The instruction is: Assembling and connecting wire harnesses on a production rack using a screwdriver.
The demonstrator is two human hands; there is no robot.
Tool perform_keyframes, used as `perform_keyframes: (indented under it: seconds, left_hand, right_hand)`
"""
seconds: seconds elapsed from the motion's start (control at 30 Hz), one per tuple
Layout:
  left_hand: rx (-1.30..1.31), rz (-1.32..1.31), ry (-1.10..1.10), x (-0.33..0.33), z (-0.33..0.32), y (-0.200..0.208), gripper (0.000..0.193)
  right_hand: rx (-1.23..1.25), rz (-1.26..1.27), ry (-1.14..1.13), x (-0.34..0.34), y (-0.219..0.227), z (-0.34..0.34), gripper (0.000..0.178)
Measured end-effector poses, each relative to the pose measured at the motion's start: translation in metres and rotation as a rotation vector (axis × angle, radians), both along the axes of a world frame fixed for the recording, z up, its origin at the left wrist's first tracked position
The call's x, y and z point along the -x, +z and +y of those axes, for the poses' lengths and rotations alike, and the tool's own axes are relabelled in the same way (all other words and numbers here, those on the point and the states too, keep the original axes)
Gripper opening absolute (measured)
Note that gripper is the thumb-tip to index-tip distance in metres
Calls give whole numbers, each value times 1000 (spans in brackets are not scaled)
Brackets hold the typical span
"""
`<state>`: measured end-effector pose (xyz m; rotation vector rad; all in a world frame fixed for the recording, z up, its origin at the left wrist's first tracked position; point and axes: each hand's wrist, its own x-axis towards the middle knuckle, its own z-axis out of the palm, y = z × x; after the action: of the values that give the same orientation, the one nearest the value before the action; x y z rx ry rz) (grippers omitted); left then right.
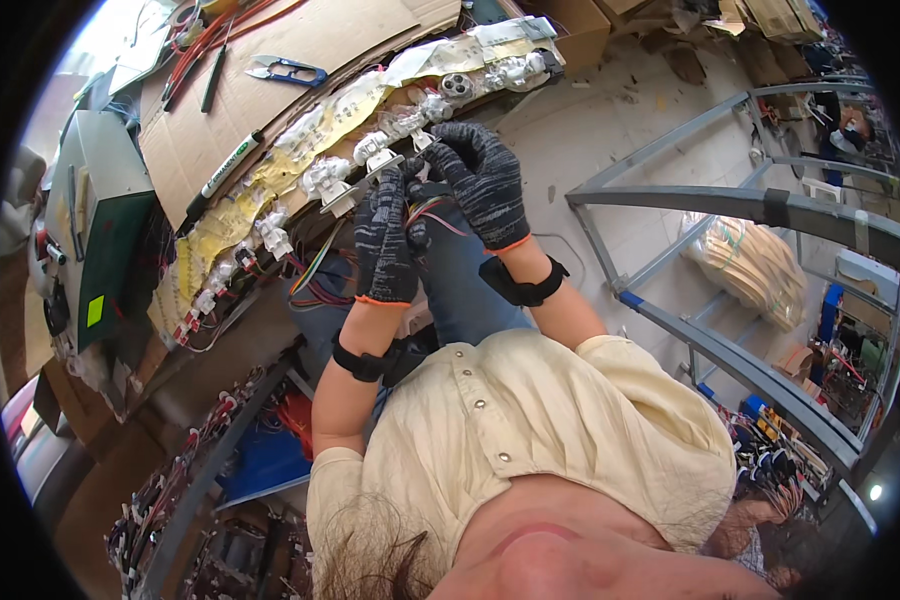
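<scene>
My left hand (pixel 385 245), in a dark grey knit glove with an orange cuff, is closed with its fingertips just below a white plastic connector (pixel 378 160) at the bench's edge. Close beside it, my right hand (pixel 482 188), gloved alike, bends its fingers into a pinch near another small white connector (pixel 422 139). What lies between the fingertips of either hand is hidden. Thin multicoloured wires (pixel 315 270) hang below the connectors, left of my left hand. More white connectors (pixel 327 180) line the edge, beside a yellowed, taped strip (pixel 300 150).
On the cardboard-covered bench (pixel 185 125) lie a marker pen (pixel 225 172), blue-handled thread snips (pixel 286 71), a dark slim tool (pixel 214 78) and red cables (pixel 185 50). A grey metal frame (pixel 710 207) stands at right, near a plastic-wrapped bundle (pixel 750 262). Wire harnesses (pixel 175 480) hang at lower left.
</scene>
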<state>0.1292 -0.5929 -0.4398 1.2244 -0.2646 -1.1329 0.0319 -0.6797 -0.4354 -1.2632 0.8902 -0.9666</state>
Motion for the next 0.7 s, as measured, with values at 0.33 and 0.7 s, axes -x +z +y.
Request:
perform_keyframes:
  seconds: [0.33,0.7]
  left_hand:
    - [-181,-43,-169,-15,-6,14,41]
    - [149,-1175,-450,-38,76,-9,43]
  right_hand:
    - [390,496,139,34,-15,30,22]
    - [308,727,703,16,-46,-5,45]
